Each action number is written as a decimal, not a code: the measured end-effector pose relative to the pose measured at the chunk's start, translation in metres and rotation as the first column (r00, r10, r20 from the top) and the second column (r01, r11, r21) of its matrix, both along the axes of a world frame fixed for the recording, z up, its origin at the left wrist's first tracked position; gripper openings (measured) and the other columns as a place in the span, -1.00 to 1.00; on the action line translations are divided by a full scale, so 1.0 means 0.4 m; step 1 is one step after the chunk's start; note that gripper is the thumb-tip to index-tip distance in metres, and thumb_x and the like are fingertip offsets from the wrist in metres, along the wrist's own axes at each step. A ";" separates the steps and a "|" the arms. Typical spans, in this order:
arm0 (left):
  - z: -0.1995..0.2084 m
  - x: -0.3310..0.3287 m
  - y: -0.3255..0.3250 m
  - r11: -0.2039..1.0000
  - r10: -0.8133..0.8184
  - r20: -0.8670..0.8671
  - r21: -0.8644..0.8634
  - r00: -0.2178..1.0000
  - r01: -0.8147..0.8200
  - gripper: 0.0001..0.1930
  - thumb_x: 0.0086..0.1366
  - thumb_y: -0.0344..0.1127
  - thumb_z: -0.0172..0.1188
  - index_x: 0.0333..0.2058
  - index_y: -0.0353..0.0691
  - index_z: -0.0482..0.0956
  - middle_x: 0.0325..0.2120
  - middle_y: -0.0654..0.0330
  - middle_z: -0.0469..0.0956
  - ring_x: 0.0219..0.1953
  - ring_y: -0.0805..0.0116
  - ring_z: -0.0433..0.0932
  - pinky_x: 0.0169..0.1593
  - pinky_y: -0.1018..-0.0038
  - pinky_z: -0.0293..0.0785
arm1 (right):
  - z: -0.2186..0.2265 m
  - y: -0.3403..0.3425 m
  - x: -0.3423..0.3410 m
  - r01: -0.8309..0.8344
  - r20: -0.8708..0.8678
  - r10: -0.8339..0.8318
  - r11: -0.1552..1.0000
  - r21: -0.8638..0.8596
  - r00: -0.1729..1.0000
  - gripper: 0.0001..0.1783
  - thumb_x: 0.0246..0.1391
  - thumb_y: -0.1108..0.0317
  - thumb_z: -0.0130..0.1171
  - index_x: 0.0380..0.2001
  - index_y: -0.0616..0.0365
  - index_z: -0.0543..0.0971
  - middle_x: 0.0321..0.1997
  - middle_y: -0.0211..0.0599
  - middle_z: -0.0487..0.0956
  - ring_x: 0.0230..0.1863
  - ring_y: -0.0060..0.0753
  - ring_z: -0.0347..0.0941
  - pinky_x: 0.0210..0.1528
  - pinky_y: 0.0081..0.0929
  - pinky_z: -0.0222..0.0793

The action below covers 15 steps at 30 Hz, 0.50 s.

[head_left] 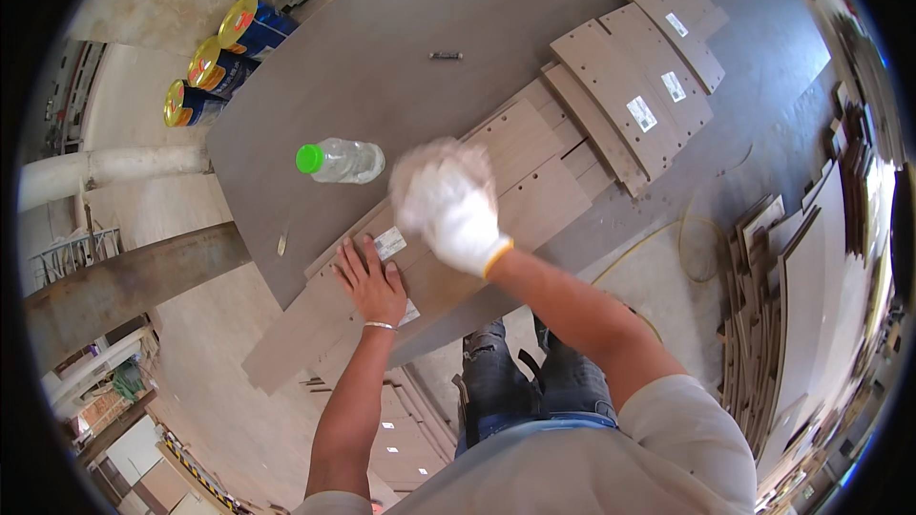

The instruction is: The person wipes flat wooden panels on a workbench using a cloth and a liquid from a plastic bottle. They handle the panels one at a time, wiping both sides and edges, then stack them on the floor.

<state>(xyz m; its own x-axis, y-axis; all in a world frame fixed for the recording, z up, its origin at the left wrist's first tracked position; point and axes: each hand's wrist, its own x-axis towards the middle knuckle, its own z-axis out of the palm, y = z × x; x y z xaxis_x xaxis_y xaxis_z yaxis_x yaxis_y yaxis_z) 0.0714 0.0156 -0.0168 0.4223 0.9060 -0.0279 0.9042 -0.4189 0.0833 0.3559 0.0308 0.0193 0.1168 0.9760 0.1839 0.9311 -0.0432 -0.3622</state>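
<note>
Long brown wood panels lie side by side and overlapping, running slantwise across the grey table. My bare left hand rests flat on the near-left panels, fingers spread, beside a white label. A light band circles that wrist. Over the middle of the panels is my right hand, in a white knitted glove with a yellow cuff edge. It looks closed on a pale, wadded rag. Motion blurs both the rag and the glove, and the fingers cannot be made out singly.
A clear bottle with a green cap lies left of my right hand. Farther off is a small dark cylinder. Stacked labelled panels cover the table's far right. More boards lean at right; blue-and-yellow cans stand at left.
</note>
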 end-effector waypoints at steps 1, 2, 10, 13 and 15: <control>0.000 -0.005 0.002 1.000 0.008 -0.006 0.003 1.000 -0.008 -0.28 0.49 -0.09 -0.03 0.54 -0.21 0.14 0.57 -0.19 -0.02 0.61 -0.26 -0.12 0.57 -0.24 -0.30 | -0.027 0.001 -0.014 0.007 0.027 -0.005 0.998 -0.067 1.000 -0.74 0.06 0.31 0.21 -0.15 0.03 0.67 0.00 -0.23 0.61 0.18 -0.05 0.45 0.38 -0.05 0.32; 0.004 -0.007 0.000 1.000 0.014 -0.027 0.003 1.000 -0.014 -0.27 0.48 -0.08 -0.04 0.54 -0.23 0.13 0.56 -0.21 -0.02 0.61 -0.27 -0.13 0.57 -0.24 -0.30 | -0.014 0.006 -0.021 0.013 0.054 -0.006 0.990 -0.139 0.999 -0.76 0.09 0.30 0.22 -0.15 0.01 0.67 -0.01 -0.26 0.62 0.19 -0.06 0.46 0.36 -0.08 0.37; 0.000 -0.009 0.006 1.000 0.012 -0.044 -0.001 0.999 -0.012 -0.26 0.48 -0.08 -0.05 0.54 -0.23 0.10 0.56 -0.24 -0.03 0.60 -0.29 -0.14 0.58 -0.24 -0.31 | 0.015 -0.035 0.120 0.192 0.140 -0.208 0.974 0.118 0.968 -0.61 0.07 0.27 0.28 -0.02 0.16 0.62 0.14 -0.05 0.56 0.25 0.00 0.40 0.36 0.02 0.30; -0.005 0.003 0.012 1.000 0.001 -0.048 0.002 0.999 -0.001 -0.26 0.49 -0.08 -0.06 0.55 -0.23 0.08 0.56 -0.24 -0.03 0.61 -0.28 -0.14 0.58 -0.23 -0.32 | -0.018 0.033 0.251 0.268 0.059 -0.294 0.923 0.276 0.954 -0.66 0.06 0.25 0.29 -0.09 0.14 0.65 0.11 -0.15 0.56 0.26 0.05 0.38 0.36 0.03 0.24; -0.001 -0.013 -0.010 1.000 0.005 -0.060 -0.013 0.998 -0.006 -0.27 0.50 -0.08 -0.07 0.56 -0.22 0.07 0.56 -0.24 -0.04 0.61 -0.28 -0.14 0.58 -0.23 -0.32 | -0.016 -0.091 0.191 0.166 0.108 -0.171 0.985 0.054 0.979 -0.62 0.06 0.28 0.24 -0.03 0.05 0.66 0.21 -0.11 0.55 0.34 0.09 0.33 0.43 0.09 0.14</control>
